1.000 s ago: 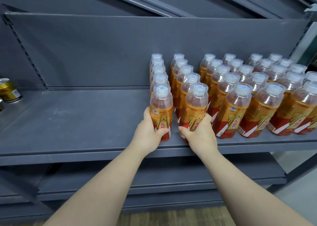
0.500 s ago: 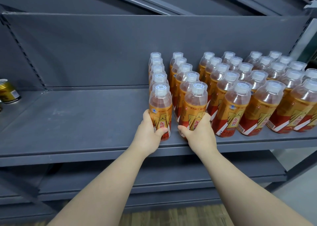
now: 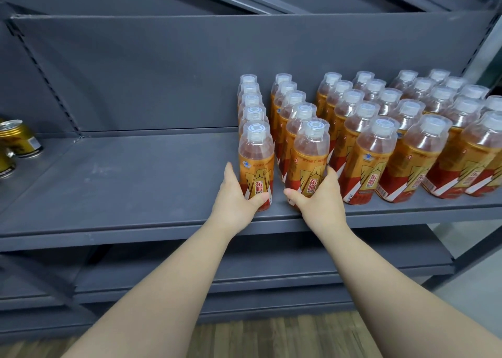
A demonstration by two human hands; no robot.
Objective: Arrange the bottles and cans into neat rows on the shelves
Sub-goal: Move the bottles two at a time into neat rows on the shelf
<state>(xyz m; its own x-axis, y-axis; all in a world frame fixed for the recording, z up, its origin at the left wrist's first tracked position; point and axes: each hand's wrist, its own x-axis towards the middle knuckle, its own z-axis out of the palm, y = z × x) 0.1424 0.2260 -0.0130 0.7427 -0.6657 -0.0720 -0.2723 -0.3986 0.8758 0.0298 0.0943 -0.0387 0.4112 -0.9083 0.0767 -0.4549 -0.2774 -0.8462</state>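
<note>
Far left, gold cans (image 3: 19,137) sit on the shelf (image 3: 122,189), well apart from the bottles. My left hand (image 3: 235,198) is wrapped low around the front bottle of the first row (image 3: 256,165). My right hand (image 3: 319,198) is wrapped low around the front bottle of the second row (image 3: 311,162). Both bottles stand up near the shelf's front edge. The other rows (image 3: 418,151) stand to the right. The bottles look full, so I think they are heavy. The plastic looks smooth and maybe a bit squashy. I would hold low on the label so they slide and do not tip.
</note>
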